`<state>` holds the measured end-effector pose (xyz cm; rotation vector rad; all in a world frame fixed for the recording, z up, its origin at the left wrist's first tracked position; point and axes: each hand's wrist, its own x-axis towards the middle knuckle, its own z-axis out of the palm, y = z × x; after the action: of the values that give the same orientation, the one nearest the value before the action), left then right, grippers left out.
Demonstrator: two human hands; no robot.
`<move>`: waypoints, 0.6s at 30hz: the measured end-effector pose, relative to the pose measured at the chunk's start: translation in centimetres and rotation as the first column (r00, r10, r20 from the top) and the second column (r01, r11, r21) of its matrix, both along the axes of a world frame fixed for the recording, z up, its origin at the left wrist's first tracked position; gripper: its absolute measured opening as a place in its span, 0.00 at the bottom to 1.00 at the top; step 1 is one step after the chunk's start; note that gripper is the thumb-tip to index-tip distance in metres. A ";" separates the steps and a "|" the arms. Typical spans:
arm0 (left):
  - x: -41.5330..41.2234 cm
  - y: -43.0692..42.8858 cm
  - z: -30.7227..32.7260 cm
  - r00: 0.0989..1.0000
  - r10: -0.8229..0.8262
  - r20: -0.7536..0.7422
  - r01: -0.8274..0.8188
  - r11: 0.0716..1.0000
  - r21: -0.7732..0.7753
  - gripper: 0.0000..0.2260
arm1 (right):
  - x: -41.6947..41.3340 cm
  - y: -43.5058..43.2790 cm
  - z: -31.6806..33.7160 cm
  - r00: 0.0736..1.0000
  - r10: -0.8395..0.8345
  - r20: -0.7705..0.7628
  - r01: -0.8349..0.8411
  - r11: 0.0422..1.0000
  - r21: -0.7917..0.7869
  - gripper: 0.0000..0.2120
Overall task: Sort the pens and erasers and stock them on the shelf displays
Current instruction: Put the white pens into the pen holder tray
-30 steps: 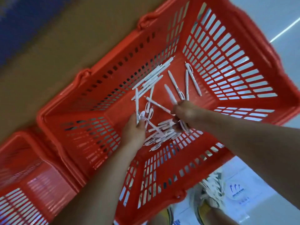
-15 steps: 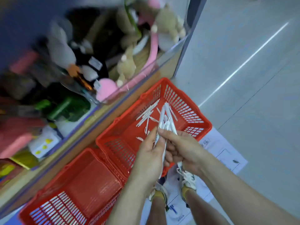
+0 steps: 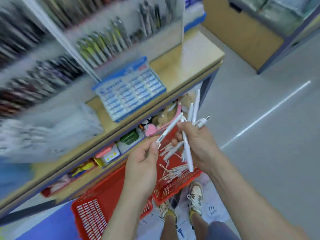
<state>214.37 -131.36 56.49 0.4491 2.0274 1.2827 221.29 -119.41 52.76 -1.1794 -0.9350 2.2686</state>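
My right hand [image 3: 199,144] grips a bundle of white pens [image 3: 194,110] that fan out above and below the fist. One white pen [image 3: 170,128] slants out of the bundle, and my left hand [image 3: 143,158] pinches its lower tip. Both hands are raised over a red basket [image 3: 176,187] on the floor, where several more white pens [image 3: 171,170] lie loose. The pen display [image 3: 103,40] on the shelf above is blurred. A blue-and-white box of erasers [image 3: 129,90] stands on the wooden shelf [image 3: 187,54].
A second red basket [image 3: 93,215] sits on the floor to the left, against the shelf unit. The lower shelf holds plush toys [image 3: 164,116] and small boxes [image 3: 110,153]. My feet in sneakers [image 3: 195,194] stand on printed paper. Grey floor lies to the right.
I have stood up from the basket and the view has swung up to the shelf. The hands lifted a bundle of pens out of the basket; the left hand now pinches one pen from it.
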 end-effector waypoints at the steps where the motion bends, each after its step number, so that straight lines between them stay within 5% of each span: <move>1: -0.4 -0.6 1.5 1.000 0.021 0.013 -0.021 1.000 0.007 0.12 | -0.2 0.0 1.5 0.999 0.037 0.008 -0.037 0.998 0.046 0.08; 7: -3.2 -4.5 8.1 0.992 0.115 -0.055 -0.111 0.991 0.072 0.12 | -2.3 -0.9 7.9 0.982 0.095 -0.162 -0.100 0.995 -0.026 0.06; 13: -6.3 -8.5 12.2 0.976 0.205 -0.079 -0.196 0.975 0.099 0.05 | -5.7 -3.8 11.1 0.955 0.285 -0.083 -0.272 0.952 0.140 0.08; 18: -10.1 -11.9 14.8 0.951 0.295 -0.093 -0.280 0.949 0.148 0.03 | -8.8 -6.1 11.8 0.943 0.327 -0.067 -0.319 0.941 0.113 0.08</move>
<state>204.29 -143.24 71.32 0.2991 2.1701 1.6086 212.53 -125.48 64.60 -0.9329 -1.2733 2.4658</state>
